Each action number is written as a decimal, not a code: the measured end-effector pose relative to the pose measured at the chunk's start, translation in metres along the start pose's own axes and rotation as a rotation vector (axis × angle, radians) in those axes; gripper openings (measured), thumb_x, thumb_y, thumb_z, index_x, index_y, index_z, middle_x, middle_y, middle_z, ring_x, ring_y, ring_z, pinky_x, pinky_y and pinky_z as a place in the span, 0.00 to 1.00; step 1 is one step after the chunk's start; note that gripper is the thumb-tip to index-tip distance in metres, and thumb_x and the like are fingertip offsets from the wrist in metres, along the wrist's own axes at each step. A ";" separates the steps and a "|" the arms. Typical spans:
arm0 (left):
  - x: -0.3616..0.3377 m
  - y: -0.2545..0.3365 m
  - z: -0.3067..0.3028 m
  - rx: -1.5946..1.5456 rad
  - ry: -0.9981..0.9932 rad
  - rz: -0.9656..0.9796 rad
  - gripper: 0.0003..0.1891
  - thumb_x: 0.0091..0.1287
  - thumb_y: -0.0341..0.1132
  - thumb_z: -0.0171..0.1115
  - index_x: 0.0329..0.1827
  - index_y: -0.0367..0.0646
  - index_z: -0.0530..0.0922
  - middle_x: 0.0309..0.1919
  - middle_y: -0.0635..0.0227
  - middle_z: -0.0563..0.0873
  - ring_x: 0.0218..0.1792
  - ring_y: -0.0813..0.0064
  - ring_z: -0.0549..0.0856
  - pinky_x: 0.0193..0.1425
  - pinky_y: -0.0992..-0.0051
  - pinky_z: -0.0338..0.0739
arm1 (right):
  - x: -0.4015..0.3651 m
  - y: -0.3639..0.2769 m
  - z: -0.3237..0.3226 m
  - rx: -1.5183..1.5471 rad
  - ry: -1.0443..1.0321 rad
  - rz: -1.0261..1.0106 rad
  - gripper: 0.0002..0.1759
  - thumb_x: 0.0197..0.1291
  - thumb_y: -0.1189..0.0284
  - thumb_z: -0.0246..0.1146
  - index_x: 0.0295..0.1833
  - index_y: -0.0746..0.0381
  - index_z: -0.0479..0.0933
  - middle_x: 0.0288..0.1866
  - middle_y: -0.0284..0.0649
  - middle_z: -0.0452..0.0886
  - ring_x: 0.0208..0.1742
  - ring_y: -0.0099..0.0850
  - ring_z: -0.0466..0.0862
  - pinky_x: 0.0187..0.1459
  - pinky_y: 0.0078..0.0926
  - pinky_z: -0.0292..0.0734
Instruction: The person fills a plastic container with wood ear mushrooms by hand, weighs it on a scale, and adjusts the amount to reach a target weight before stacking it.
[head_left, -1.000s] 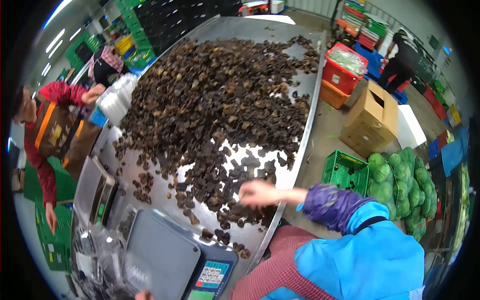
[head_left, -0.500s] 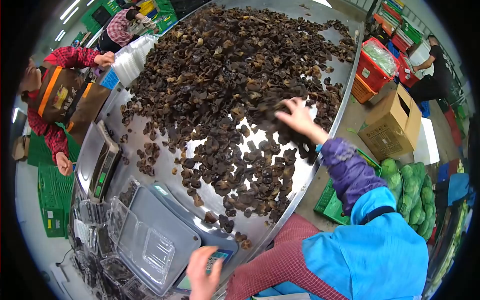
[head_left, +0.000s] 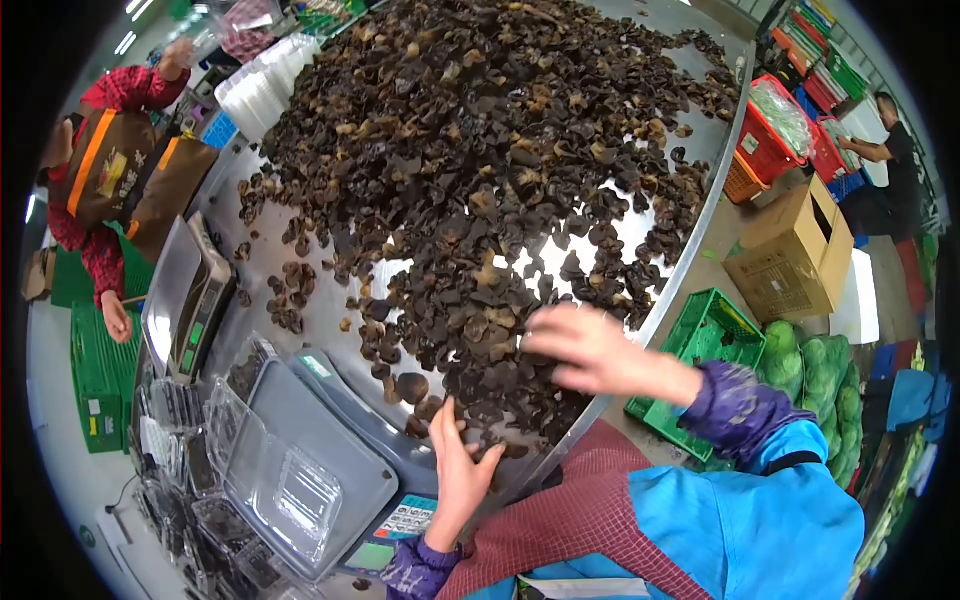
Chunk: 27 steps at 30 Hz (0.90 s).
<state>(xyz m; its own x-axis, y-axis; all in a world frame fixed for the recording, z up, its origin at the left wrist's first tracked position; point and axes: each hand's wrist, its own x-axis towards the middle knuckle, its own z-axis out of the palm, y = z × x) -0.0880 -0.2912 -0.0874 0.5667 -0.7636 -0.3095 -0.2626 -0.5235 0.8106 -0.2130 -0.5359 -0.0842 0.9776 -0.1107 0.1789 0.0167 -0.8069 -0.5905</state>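
Note:
Dark brown wood ear mushrooms (head_left: pixel 440 150) lie in a big heap on a metal table (head_left: pixel 290 240), thinning out toward me. My right hand (head_left: pixel 595 352) is over the near right part of the spread, fingers stretched leftward and slightly blurred, touching or just above the pieces. My left hand (head_left: pixel 462 470) stands at the near edge of the mushrooms, thumb and fingers apart, with nothing held. Left of it is a grey weighing scale (head_left: pixel 408 518), and an open clear plastic box (head_left: pixel 300 500) lies on its platform.
Packed clear boxes (head_left: pixel 225 530) crowd the near left. A second scale (head_left: pixel 200 300) and stacked white trays (head_left: pixel 265 90) line the left side, where a person in red checked sleeves (head_left: pixel 105 265) stands. To the right are a green crate (head_left: pixel 690 400), a cardboard box (head_left: pixel 790 255) and cabbages (head_left: pixel 825 380).
My right hand has come nearer, sweeping mushrooms toward the near edge. My left hand has moved up and right from beside the scale to the mushrooms. The person opposite has raised one hand.

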 end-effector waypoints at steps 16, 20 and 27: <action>0.072 0.037 0.035 0.331 0.019 0.139 0.60 0.37 0.22 0.76 0.74 0.44 0.46 0.68 0.41 0.50 0.68 0.42 0.57 0.70 0.56 0.58 | 0.006 0.001 0.032 0.076 -0.174 0.449 0.59 0.36 0.75 0.73 0.74 0.52 0.46 0.64 0.50 0.62 0.55 0.52 0.72 0.54 0.41 0.76; 0.093 0.020 0.035 0.113 0.041 0.207 0.52 0.40 0.17 0.68 0.72 0.48 0.52 0.61 0.45 0.60 0.62 0.42 0.63 0.66 0.57 0.63 | 0.028 0.002 0.054 0.352 -0.003 0.336 0.49 0.39 0.78 0.68 0.70 0.56 0.54 0.63 0.51 0.62 0.60 0.51 0.71 0.57 0.38 0.73; 0.070 0.042 0.012 -0.138 0.145 0.287 0.39 0.42 0.15 0.59 0.63 0.44 0.63 0.51 0.52 0.69 0.55 0.48 0.72 0.59 0.63 0.69 | 0.039 -0.043 0.032 0.446 0.068 0.380 0.42 0.40 0.80 0.66 0.65 0.60 0.59 0.60 0.50 0.65 0.61 0.50 0.71 0.58 0.37 0.71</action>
<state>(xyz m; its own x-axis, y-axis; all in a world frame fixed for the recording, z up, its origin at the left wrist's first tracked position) -0.0687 -0.3714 -0.0810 0.5923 -0.8057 0.0066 -0.3251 -0.2314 0.9169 -0.1687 -0.4869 -0.0773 0.9168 -0.3935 -0.0684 -0.2312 -0.3831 -0.8943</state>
